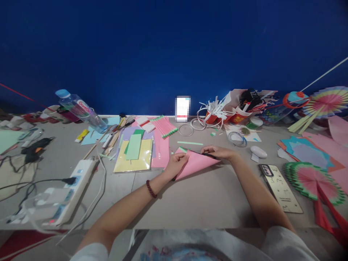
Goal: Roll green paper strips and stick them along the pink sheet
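Observation:
A sheet of pink paper (199, 164) lies slanted on the table in front of me, with a bit of green at its upper left corner. My left hand (178, 163) is closed on its left side, thumb on top. At the upper right edge of the sheet is my right hand (216, 151), its fingers bent against the paper. Something dark shows along that edge under the right fingers, and also below the left hand; I cannot make out what it is. A light green paper strip (189, 143) lies just beyond the sheet.
To the left are a power strip (77, 188), a plastic bottle (84, 110) and a yellow pack (133, 165) with green paper pieces on it. A phone (281, 188) and pink-green paper fans (312, 177) lie right. Red cups (240, 115) and a tape ring (186, 129) stand behind.

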The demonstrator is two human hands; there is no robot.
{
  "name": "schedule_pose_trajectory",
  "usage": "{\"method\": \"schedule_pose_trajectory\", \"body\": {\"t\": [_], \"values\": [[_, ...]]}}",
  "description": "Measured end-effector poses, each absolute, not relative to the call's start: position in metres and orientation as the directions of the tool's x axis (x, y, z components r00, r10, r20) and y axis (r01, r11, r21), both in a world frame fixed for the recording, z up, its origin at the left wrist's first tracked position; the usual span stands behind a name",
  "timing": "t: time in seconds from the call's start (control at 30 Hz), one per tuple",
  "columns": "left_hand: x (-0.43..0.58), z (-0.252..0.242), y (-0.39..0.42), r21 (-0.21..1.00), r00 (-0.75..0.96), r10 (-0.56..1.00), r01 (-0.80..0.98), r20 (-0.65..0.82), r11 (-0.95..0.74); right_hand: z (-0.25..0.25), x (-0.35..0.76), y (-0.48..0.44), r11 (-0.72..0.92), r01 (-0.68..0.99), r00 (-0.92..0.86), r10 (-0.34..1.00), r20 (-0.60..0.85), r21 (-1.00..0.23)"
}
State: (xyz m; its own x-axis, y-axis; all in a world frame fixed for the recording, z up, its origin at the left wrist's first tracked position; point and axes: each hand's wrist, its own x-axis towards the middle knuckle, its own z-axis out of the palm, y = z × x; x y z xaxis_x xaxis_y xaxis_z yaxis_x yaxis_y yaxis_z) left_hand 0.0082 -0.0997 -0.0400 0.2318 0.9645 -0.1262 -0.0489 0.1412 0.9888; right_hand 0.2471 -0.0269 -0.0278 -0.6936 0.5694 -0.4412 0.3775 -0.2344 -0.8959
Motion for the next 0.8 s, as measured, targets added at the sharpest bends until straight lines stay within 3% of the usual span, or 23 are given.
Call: {"method": "schedule_pose_trajectory", "body": {"t": [0.8], "values": [[0.009, -0.04, -0.1, 0.99, 0.231, 0.965, -0.029, -0.124, 0.135, -0.039, 0.243, -0.028, -0.22, 0.339, -0.71, 0.578, -0.402, -0.915]]}}
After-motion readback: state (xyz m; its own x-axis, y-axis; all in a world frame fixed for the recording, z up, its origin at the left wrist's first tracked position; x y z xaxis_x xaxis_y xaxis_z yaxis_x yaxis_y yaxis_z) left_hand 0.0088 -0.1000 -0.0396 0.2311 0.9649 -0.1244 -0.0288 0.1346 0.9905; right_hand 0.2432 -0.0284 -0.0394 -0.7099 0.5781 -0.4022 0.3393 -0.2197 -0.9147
